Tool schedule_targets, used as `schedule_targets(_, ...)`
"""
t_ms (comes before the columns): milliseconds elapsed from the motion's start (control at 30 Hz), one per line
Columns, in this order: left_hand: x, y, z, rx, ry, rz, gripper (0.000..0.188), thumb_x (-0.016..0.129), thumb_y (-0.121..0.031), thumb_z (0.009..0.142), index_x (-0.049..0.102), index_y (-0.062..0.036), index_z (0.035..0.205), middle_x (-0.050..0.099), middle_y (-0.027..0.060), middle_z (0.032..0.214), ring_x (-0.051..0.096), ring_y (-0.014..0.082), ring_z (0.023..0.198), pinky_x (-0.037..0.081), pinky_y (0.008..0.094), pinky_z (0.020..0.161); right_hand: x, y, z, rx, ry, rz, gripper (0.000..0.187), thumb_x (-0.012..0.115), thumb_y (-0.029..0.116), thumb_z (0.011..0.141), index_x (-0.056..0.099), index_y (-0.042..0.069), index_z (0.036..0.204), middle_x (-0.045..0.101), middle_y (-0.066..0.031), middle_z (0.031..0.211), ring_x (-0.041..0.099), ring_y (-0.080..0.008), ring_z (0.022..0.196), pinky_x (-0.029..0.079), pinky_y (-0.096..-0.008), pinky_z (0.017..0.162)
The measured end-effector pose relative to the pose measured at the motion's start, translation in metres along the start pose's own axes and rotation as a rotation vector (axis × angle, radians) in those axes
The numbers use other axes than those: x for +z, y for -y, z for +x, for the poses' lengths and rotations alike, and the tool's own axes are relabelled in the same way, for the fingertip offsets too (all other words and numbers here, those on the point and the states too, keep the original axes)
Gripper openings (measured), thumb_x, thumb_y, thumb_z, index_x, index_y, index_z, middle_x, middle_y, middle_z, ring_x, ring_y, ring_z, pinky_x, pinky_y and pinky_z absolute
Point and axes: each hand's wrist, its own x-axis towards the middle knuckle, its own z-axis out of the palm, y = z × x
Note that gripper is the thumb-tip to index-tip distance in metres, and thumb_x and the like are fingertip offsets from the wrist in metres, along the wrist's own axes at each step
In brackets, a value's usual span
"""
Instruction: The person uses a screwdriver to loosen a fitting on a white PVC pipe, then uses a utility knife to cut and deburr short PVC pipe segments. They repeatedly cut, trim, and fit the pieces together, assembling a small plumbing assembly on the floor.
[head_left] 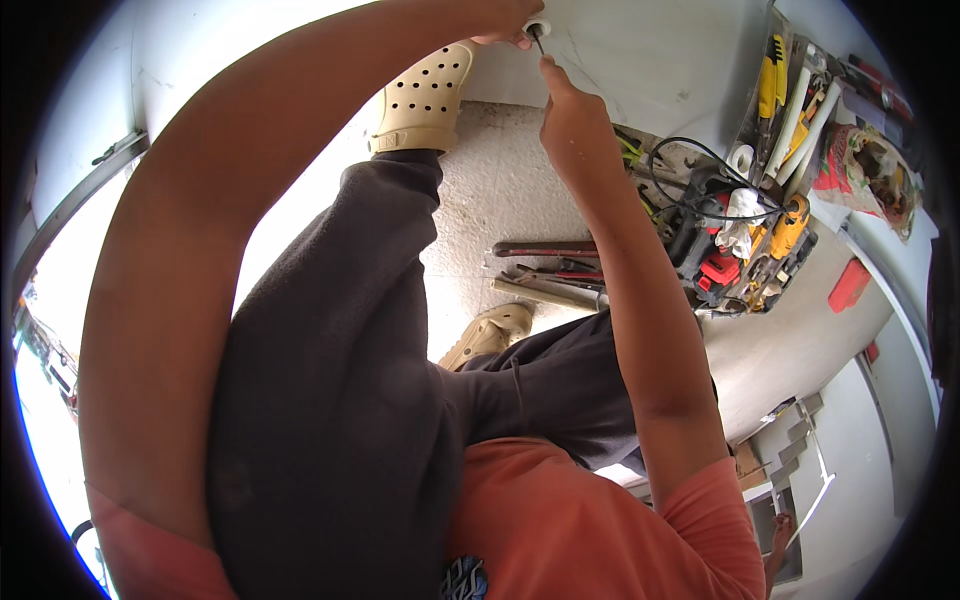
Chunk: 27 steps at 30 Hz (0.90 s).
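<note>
At the top edge, my left hand (508,22) is partly cut off by the frame, its fingers closed against a short white pipe end (541,25) with a dark round opening. Just below it, my right hand (578,118) is closed round a thin dark rod-like tool (539,42), the index finger stretched along it. The tool's tip meets the opening of the pipe end; how far it goes in cannot be made out. Most of the tool is hidden in my fist, so its exact kind does not show.
A crowded tool bag (715,272) with a black cable stands right of my right forearm. Long-handled tools (545,249) lie on the floor (500,180). White pipes (808,128) and a plastic sack (868,178) are at upper right. My beige clog (425,100) stands near the pale wall.
</note>
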Motion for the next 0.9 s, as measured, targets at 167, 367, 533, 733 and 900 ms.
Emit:
schedule_targets(167,-0.005,0.0,-0.001,-0.02,-0.019,0.002,0.061,0.066,-0.053,0.094,0.054,-0.0221,0.145,0.067,0.0118,0.128,0.057,0.0341,0.126,0.044,0.0508,0.102,0.007,0.002,0.012,0.011,-0.088,0.005,0.043,0.053,0.002,0.098,0.057,0.006,0.141,0.069,-0.0283,0.085,0.071,-0.0436,0.08,0.056,-0.0484,0.07)
schedule_targets(367,-0.001,0.0,-0.004,-0.01,0.034,0.01,0.064,0.065,-0.054,0.095,0.051,-0.0234,0.149,0.066,0.0126,0.13,0.057,0.0343,0.127,0.043,0.0511,0.103,0.0,0.0,-0.005,0.017,0.009,0.018,0.058,0.046,-0.001,0.091,0.049,0.008,0.149,0.07,-0.0293,0.086,0.072,-0.0445,0.085,0.058,-0.0529,0.075)
schedule_targets(533,-0.001,0.0,-0.004,-0.018,-0.066,-0.006,0.06,0.064,-0.053,0.095,0.053,-0.0228,0.147,0.067,0.0128,0.128,0.058,0.0349,0.125,0.044,0.0517,0.102,-0.005,0.01,0.014,0.001,-0.053,0.007,0.057,0.048,-0.001,0.092,0.049,0.006,0.148,0.07,-0.0291,0.085,0.073,-0.0434,0.083,0.058,-0.0517,0.074)
schedule_targets(733,0.0,0.0,0.001,-0.011,0.023,0.008,0.062,0.066,-0.053,0.095,0.053,-0.0215,0.146,0.067,0.0136,0.128,0.057,0.0347,0.125,0.044,0.0514,0.102,-0.002,0.0,-0.011,0.045,0.059,0.034,0.056,0.046,0.004,0.095,0.045,0.01,0.151,0.071,-0.0278,0.094,0.072,-0.0429,0.09,0.059,-0.0516,0.077)
schedule_targets(900,-0.005,0.001,-0.008,0.028,-0.081,-0.011,0.06,0.066,-0.051,0.095,0.053,-0.019,0.144,0.067,0.0137,0.126,0.058,0.0341,0.123,0.044,0.0519,0.101,0.013,-0.002,0.02,0.035,-0.118,0.038,0.048,0.054,0.0,0.095,0.056,0.007,0.142,0.069,-0.029,0.083,0.071,-0.0433,0.08,0.056,-0.0498,0.068)
